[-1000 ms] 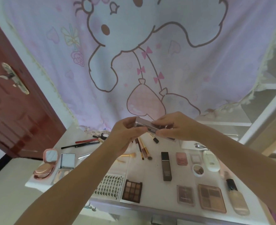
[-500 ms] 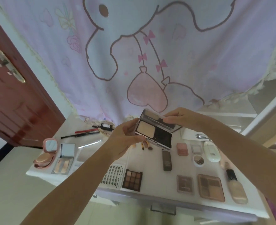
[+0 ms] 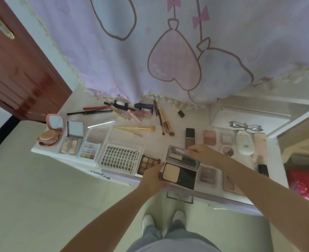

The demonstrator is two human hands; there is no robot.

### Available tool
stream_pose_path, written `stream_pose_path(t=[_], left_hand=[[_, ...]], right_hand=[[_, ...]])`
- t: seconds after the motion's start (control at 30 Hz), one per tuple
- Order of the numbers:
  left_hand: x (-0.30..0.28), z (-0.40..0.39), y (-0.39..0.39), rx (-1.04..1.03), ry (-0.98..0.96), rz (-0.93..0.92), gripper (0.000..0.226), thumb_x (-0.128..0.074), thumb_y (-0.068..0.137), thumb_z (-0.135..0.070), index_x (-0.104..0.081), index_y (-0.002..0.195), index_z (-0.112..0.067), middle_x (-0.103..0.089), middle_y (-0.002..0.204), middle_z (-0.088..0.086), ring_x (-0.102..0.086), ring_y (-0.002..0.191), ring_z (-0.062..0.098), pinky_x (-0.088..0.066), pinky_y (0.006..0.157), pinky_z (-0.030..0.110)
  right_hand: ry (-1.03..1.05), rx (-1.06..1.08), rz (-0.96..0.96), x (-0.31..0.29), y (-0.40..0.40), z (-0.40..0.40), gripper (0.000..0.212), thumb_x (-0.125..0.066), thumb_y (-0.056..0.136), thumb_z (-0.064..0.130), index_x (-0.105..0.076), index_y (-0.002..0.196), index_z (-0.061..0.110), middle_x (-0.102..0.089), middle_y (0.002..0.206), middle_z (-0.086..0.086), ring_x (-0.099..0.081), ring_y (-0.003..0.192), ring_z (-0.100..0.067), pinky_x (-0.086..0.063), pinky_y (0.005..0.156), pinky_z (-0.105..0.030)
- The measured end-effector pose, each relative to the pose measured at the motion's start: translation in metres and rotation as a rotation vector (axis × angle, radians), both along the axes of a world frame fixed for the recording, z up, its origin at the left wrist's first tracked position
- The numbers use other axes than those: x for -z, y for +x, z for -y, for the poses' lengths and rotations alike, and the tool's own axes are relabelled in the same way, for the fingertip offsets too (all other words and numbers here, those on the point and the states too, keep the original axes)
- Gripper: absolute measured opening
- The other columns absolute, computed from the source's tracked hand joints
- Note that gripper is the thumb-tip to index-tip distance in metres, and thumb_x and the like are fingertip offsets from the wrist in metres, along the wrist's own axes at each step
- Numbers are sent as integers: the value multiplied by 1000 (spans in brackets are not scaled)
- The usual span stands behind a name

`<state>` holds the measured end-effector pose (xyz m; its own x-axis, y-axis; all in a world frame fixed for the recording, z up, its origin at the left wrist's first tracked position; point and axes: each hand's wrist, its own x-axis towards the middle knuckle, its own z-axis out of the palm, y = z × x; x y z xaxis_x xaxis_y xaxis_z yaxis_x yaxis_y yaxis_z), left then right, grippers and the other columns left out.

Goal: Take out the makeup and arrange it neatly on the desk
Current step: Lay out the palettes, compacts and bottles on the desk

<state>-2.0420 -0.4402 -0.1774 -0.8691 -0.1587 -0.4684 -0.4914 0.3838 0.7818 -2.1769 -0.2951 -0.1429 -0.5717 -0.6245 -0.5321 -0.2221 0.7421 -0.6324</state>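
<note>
Beige compact (image 3: 179,174) lies pinched in both my grips, left (image 3: 152,176) and right (image 3: 202,154); next, I'd release it squarely on the worktop (image 3: 177,124).

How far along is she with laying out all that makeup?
Mostly done: palettes, brushes and bottles already lie spread over the desk. In hand: the left hand holds the open powder compact at the desk's front edge, the right hand on its lid. Left: letting go of it.

Soft daylight, slight blur, seemingly fisheye edges
</note>
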Motion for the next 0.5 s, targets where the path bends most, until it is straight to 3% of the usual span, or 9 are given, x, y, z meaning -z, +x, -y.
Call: stream_pose_path(t=[0.07, 0.13, 0.2, 0.3, 0.37, 0.5], left_hand=[[10, -8, 6, -28, -52, -20, 61, -70, 74, -8, -46, 130, -14, -54, 76, -8, -48, 60, -3, -37, 54, -3], [19, -14, 11, -55, -83, -43, 55, -69, 75, -9, -51, 126, -15, -54, 72, -11, -46, 55, -10, -36, 53, -4], [27, -20, 13, -61, -126, -29, 47, -66, 77, -11, -53, 122, -17, -63, 82, -5, -53, 62, -4, -38, 57, -2], [38, -28, 13, -96, -174, -1, 39, -60, 83, -16, -52, 121, -18, -68, 102, 2, -63, 85, 11, -39, 64, 2], [42, -33, 14, -124, -225, -1, 38, -58, 86, -18, -51, 123, -17, -68, 104, 2, -62, 89, 13, -37, 64, 0], [51, -35, 13, -121, -346, 9, 42, -54, 88, -21, -45, 128, -18, -67, 103, 4, -63, 93, 18, -38, 70, 13]], right_hand=[[36, -57, -42, 13, 1, -1, 31, -39, 96, 24, -49, 66, 27, -47, 66, 5, -46, 66, -13, -32, 59, -20], [69, -101, -96, 25, 2, -2, 24, -40, 96, 23, -60, 85, 16, -58, 80, -1, -51, 76, -17, -34, 64, -23], [81, -112, -134, 35, 3, -3, 26, -40, 96, 22, -61, 101, 7, -63, 95, -11, -53, 82, -19, -35, 65, -23], [61, -97, -138, 45, 1, -4, 28, -41, 96, 22, -61, 107, 7, -64, 103, -13, -55, 87, -20, -35, 67, -22], [44, -84, -133, 49, -1, -4, 27, -41, 96, 22, -62, 106, 7, -64, 102, -12, -54, 86, -19, -32, 64, -22], [1, -111, -209, 52, -3, 0, 29, -42, 95, 22, -65, 104, 6, -65, 97, -15, -57, 87, -26, -36, 66, -25]])
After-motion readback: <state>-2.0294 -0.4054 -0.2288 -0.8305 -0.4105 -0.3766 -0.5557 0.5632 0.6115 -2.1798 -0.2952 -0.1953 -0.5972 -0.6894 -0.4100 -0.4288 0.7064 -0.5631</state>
